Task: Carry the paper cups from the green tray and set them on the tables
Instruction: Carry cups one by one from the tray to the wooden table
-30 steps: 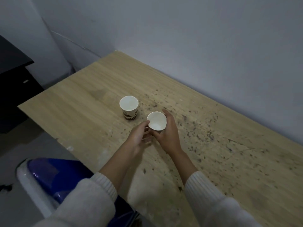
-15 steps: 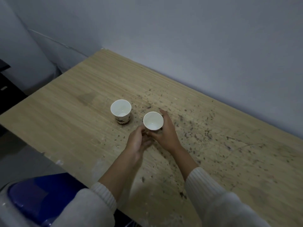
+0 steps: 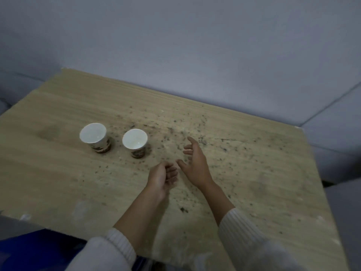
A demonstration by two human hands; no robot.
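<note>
Blurred prints on left cup (image 3: 93,136), right cup (image 3: 135,142); blue object (image 3: 29,251) cropped.

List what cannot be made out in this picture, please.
- The green tray: nowhere in the head view.
- Print on the left cup and right cup: head view, too dark and small to read.
- The blue object: head view, cut off by the bottom edge, partly hidden by the table.

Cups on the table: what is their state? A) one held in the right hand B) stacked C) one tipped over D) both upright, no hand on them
D: left cup and right cup stand upright on the table; left hand and right hand touch neither.
</note>
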